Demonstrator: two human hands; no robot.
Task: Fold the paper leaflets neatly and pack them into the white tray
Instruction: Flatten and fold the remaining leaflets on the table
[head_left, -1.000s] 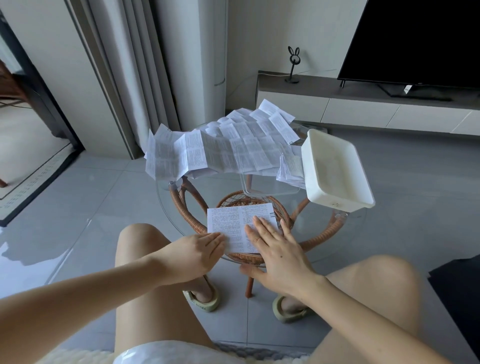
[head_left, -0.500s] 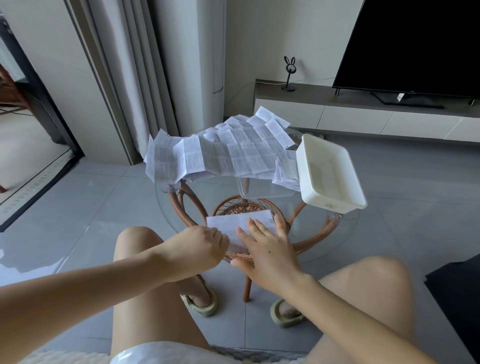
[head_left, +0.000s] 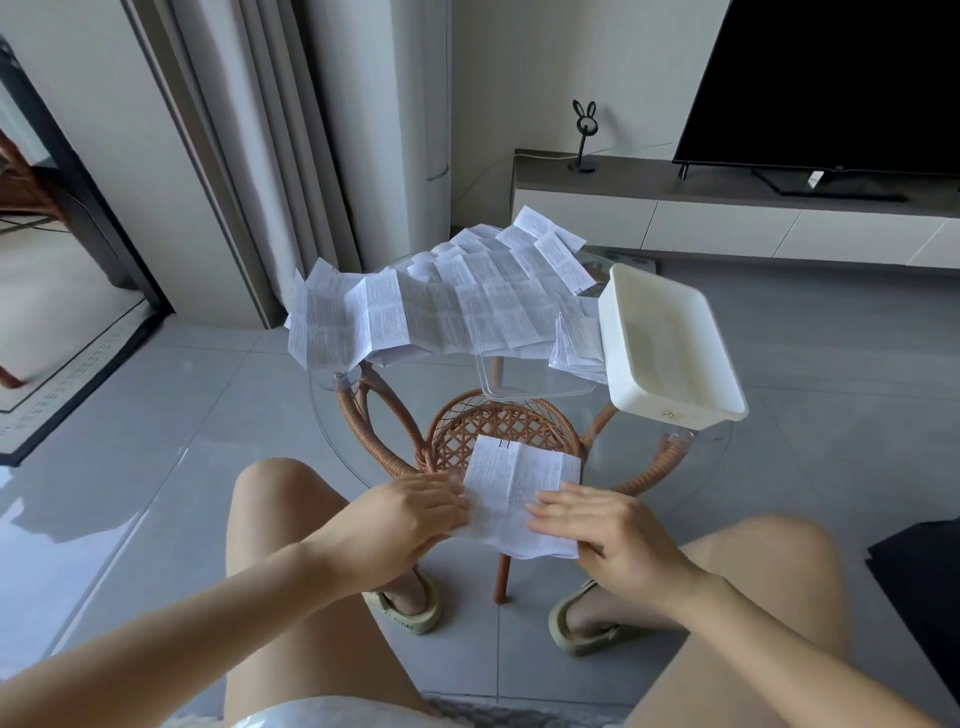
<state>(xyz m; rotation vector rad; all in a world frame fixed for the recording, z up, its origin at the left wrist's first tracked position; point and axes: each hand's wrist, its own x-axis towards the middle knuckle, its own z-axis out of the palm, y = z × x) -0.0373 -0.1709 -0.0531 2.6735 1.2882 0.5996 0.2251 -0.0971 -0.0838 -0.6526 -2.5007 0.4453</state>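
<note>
Clearly the sheet in hand is thin printed paper: light, limp and easily creased, so it takes a fold wherever it is pressed and will skid on smooth glass unless held down. The partly folded leaflet (head_left: 519, 499) lies at the near edge of the round glass tabletop (head_left: 374, 431), its near end seeming to overhang that edge a little. The left hand (head_left: 410, 519) sits at the leaflet's left edge with fingers curled, and seems to pinch that edge, though the fingertips are partly hidden. The right hand (head_left: 608, 525) lies flat, fingers straight and close together, pressing the leaflet's right part down. Best to hold such paper by its edges and corners, lining them up before running a flat finger along the crease; gripping the middle would crumple it. A heap of unfolded leaflets (head_left: 441, 306) covers the far edge of the tabletop, several hanging over its left side. The white tray (head_left: 675, 413) stands at the right edge, well apart from the hands, with nothing visibly packed in it.
</note>
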